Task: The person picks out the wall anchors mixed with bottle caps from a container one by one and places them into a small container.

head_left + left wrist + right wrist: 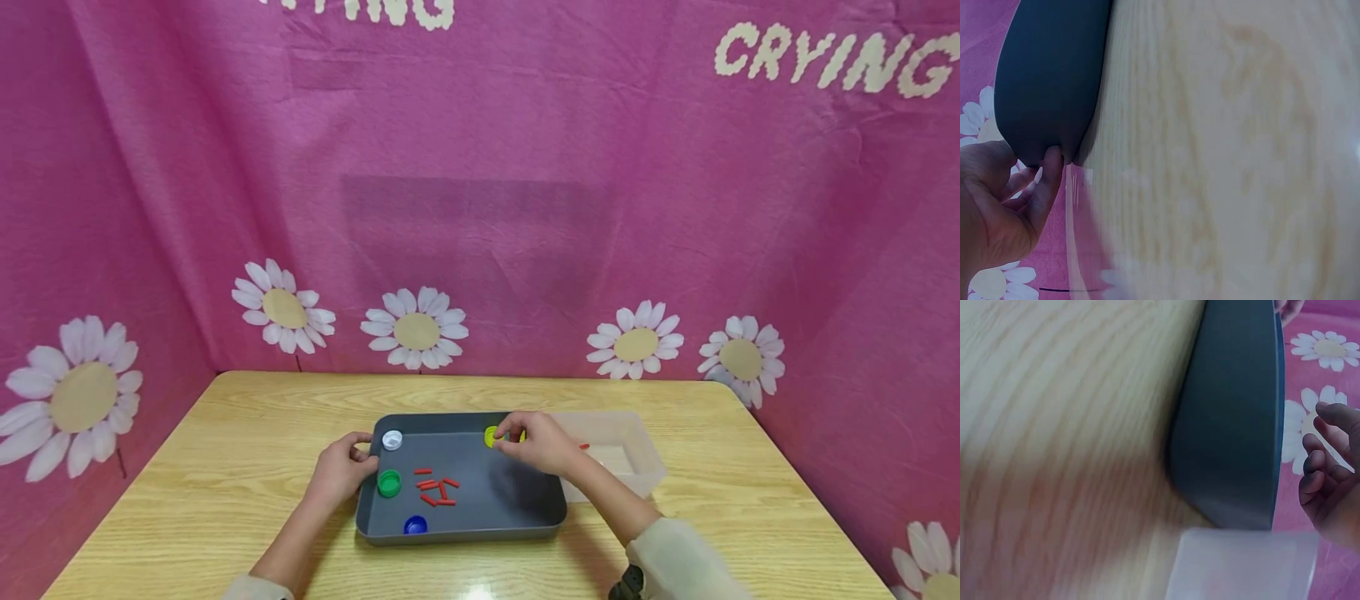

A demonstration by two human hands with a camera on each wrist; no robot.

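Note:
A dark grey tray [480, 535] lies on the wooden table. My left hand [342, 472] grips its left end wall, as the left wrist view also shows. Over the tray's far right part hovers my right hand [538, 443], fingers loosely bent and nothing visible between them. Beside its fingertips is a yellow cap [491, 437], partly hidden, with more yellow showing behind the fingers. Along the tray's left side sit a white cap [392, 440], a green cap [389, 483] and a blue cap [416, 525]. Several short red sticks [442, 490] lie loosely grouped on the tray floor.
A translucent plastic box [647, 462] stands against the tray's right end, with a bit of red [583, 446] inside, partly covered by my right forearm. The wooden table [247, 433] backs onto a pink curtain [480, 250] with white daisies.

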